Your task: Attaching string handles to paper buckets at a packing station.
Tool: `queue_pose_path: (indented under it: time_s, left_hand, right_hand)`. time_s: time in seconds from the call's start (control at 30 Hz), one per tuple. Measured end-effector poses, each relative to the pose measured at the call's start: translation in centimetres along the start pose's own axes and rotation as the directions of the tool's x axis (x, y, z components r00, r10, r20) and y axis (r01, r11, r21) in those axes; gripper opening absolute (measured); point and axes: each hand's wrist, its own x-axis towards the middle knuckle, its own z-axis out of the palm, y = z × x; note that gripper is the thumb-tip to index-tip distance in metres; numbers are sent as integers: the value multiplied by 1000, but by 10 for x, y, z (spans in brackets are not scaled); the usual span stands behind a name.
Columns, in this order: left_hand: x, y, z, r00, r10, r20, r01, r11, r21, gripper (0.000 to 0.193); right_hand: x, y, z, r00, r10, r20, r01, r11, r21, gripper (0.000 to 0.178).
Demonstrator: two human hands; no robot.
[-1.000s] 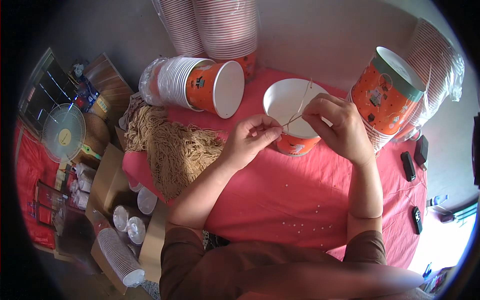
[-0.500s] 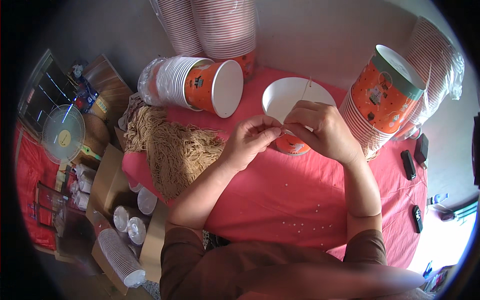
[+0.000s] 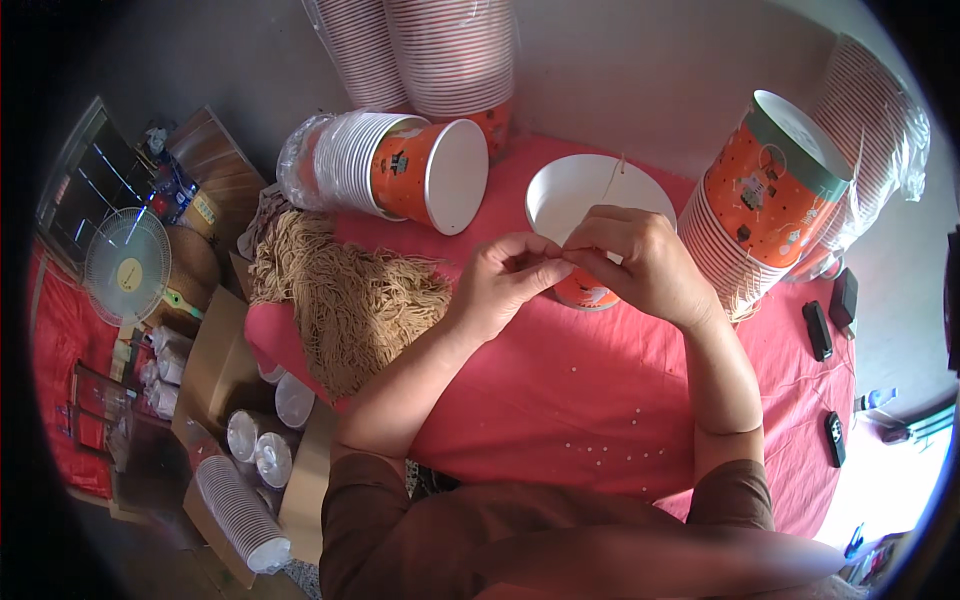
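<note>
A white-lined paper bucket (image 3: 556, 187) with an orange printed outside stands upright on the pink-red tablecloth. A thin tan cord (image 3: 612, 180) passes through its far rim and runs down across the opening toward my hands. At the bucket's near rim, my left hand (image 3: 508, 280) and my right hand (image 3: 640, 262) meet fingertip to fingertip, both closed in a pinch on the cord. My fingers mostly hide the cord's end. Right of the bucket, a stack of orange buckets (image 3: 760, 190) stands tilted, with a green-rimmed one upside down on top.
A heap of tan cords (image 3: 370, 310) lies left of my left forearm. Behind it, a bucket stack (image 3: 400, 165) lies sideways. Small white bits (image 3: 600, 448) dot the tablecloth (image 3: 540, 400). Dark devices (image 3: 817, 330) lie at the right. An open carton (image 3: 222, 350) holding wrapped cups stands lower left.
My fingertips have shifted very slightly and pressed closer together at the near rim. The bucket and the things around it look the same.
</note>
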Motion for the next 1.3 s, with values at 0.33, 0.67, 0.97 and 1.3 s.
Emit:
queue_pose_path:
  time_s: [0.33,0.67,0.97,1.3]
  left_hand:
    - [-1,0,7,860,508,42,-436,689,579,9]
    - [3,1,5,762,641,92,-571,598,563,13]
    - [-4,-3,4,929,369,-9,-359,910,209,7]
    - [1,4,-1,1000,-29,-5,27,961,-274,6]
  right_hand:
    - [-3,4,1,980,153,127,-171,975,142,7]
    - [-3,3,0,959,223,175,-263,930,256,8]
    - [1,-3,-1,931,304,200,-354,886,300,13]
    - [3,1,20,996,-44,-78,43,999,-22,22]
